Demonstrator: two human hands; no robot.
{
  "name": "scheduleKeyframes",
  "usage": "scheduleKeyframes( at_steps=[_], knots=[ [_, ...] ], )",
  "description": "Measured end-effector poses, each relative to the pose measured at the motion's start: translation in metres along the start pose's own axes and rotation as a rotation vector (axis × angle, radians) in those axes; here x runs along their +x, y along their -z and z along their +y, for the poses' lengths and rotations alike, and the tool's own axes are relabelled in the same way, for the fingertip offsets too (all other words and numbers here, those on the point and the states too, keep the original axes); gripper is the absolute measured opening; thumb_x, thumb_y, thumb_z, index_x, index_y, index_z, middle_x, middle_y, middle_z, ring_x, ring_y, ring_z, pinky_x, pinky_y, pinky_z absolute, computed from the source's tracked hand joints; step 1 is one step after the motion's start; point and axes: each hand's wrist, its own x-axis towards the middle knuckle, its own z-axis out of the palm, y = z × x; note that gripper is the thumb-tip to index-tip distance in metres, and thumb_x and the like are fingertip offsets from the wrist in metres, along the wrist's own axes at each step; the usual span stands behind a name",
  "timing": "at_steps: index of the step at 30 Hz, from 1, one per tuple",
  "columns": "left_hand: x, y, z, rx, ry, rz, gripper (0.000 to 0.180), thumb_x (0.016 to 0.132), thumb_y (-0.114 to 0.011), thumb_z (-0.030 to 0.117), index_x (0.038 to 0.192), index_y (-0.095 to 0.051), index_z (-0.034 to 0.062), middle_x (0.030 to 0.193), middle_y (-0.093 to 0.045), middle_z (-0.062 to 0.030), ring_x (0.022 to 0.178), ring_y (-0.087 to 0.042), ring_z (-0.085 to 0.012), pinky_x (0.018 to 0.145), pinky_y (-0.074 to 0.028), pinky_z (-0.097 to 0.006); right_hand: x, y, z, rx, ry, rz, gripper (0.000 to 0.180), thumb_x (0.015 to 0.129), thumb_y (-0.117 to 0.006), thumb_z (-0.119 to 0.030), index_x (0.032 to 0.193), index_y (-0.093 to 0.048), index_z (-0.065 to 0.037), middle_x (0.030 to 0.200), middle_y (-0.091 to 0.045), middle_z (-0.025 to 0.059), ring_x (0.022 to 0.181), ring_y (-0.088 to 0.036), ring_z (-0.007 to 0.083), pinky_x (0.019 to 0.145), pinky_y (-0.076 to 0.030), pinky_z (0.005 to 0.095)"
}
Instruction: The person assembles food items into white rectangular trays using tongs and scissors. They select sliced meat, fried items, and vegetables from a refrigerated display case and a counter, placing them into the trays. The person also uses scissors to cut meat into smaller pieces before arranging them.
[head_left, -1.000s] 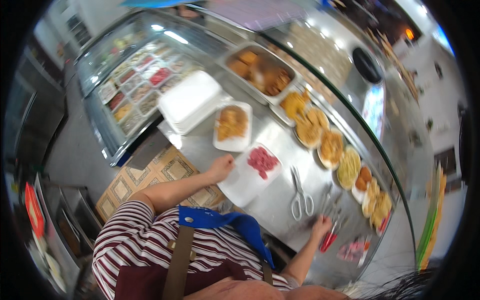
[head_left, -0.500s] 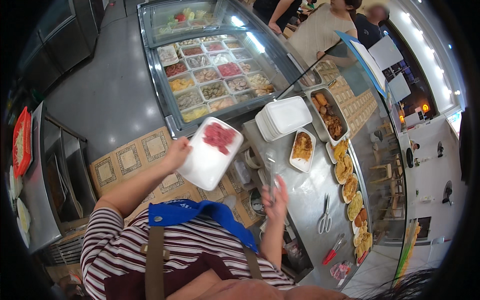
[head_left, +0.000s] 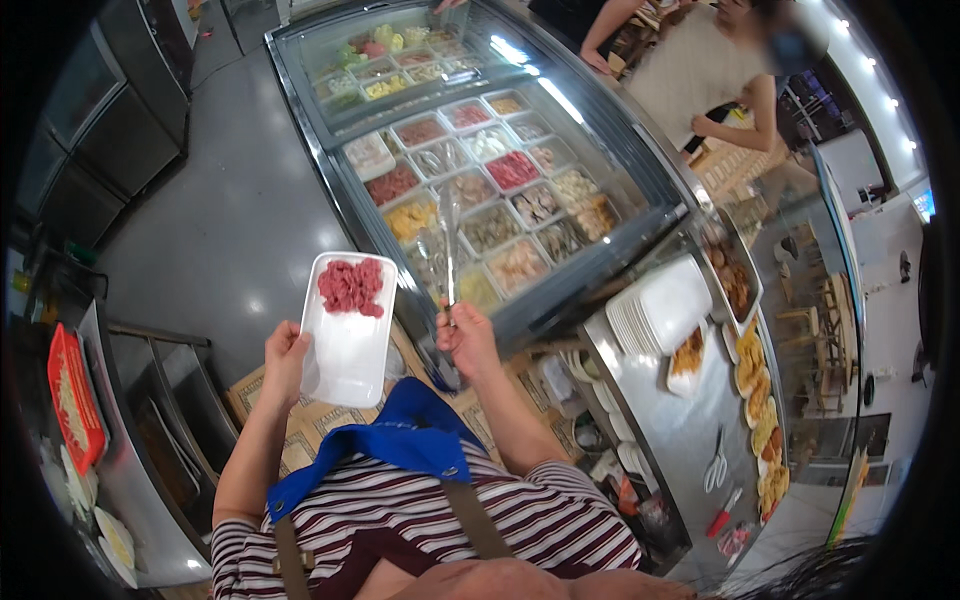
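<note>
- White rectangular foam tray (head_left: 345, 360): positioned left of centre, in front of the wearer, above the floor; far end tilted slightly left.
- Red raw meat pieces (head_left: 352, 287): heaped at the far end of the tray; near portion bare.
- Left hand (head_left: 288, 358): clamped on the tray's left edge, thumb on the upper face.
- Right hand (head_left: 468, 338): closed around the near end of the metal tongs (head_left: 450, 245); tips directed to the far side. Contact between tips and glass cannot be determined.
- Hands: apart, left and right of the tray's near half.
- Glass-topped display case (head_left: 318, 165): far side; contains rows of filled food tubs.
- Steel tabletop (head_left: 655, 420): right side; carries stacked white trays (head_left: 662, 300), a tray of fried food (head_left: 685, 362) just beside the stack, and scissors (head_left: 716, 465) nearer the wearer.
</note>
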Motion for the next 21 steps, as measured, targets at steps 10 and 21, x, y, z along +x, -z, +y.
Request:
scheduleKeyframes(
  at_steps=[10, 21],
  knots=[
    [0.140, 0.047, 0.099, -0.085, 0.098, 0.016, 0.004, 0.091, -0.049, 0.004, 0.089, -0.052, 0.0023, 0.080, -0.060, -0.0018, 0.069, -0.055, -0.0073, 0.066, -0.046, -0.023, 0.192, -0.096, 0.024, 0.051, -0.228, 0.091, 0.035, 0.088, -0.062, -0.035, 0.067, -0.053, -0.008, 0.079, -0.065, 0.0125, 0.064, -0.064, 0.0209, 0.053, -0.050, 0.0331],
    [0.346, 0.128, 0.156, 0.020, -0.003, -0.129, 0.004, 0.089, -0.051, 0.004, 0.085, -0.054, 0.0044, 0.075, -0.055, 0.0013, 0.067, -0.049, -0.0051, 0.062, -0.040, -0.021, 0.310, -0.213, -0.030, -0.330, 0.228, 0.026, 0.047, 0.088, -0.056, -0.010, 0.132, -0.041, -0.003, 0.073, -0.056, 0.0102, 0.052, -0.055, 0.0147, 0.045, -0.047, 0.0279]
  ],
)
